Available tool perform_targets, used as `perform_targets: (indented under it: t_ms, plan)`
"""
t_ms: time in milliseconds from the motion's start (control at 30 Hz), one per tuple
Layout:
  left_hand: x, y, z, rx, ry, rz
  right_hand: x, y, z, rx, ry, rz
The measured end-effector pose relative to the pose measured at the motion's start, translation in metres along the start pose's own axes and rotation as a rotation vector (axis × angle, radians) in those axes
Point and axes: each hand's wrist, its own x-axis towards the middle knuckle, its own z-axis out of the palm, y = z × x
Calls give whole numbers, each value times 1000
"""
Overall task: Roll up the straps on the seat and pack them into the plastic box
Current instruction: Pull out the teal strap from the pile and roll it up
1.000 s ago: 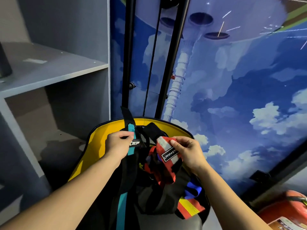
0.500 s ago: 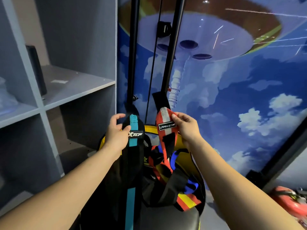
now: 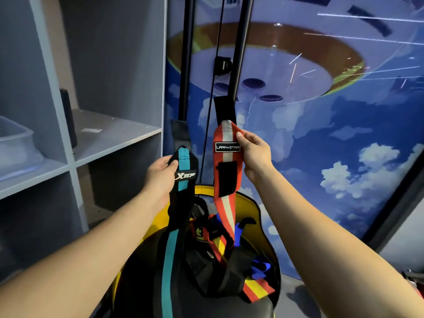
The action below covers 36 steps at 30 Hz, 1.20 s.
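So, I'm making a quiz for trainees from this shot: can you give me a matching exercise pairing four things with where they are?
Things:
1. black strap with a teal stripe
2. red strap with a white stripe
3. clear plastic box
4. red and yellow striped strap

Places:
A. on the grey shelf at far left
B. pinched in the right hand
C. lying on the yellow-edged seat
D. held in the left hand

Pairs: 1-D, 2-B, 3-A, 4-C
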Motion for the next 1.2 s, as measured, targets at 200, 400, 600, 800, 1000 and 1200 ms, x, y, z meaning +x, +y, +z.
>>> perform_targets:
  t_ms: [200,400,600,800,1000,1200]
  plan:
    - [-12,37,10,-65,-29,39,-16,-32,12,-80,14,-54]
    - [-36,79,5,-133,-67,62,-53,-71,23,-143,-7,-168]
    - [-71,108,3,-190,-137,62,-107,-83,31,-110,-69,-214]
    - [-104,110,15,-258,-215,54,-144,-70,45,-25,-66,-207]
    - [-126,102,24,-315,-231,38,-161,-58,51,110,9,-164]
    - [-144,98,28,-361,-320,-76,-166,-57,55,180,105,-154]
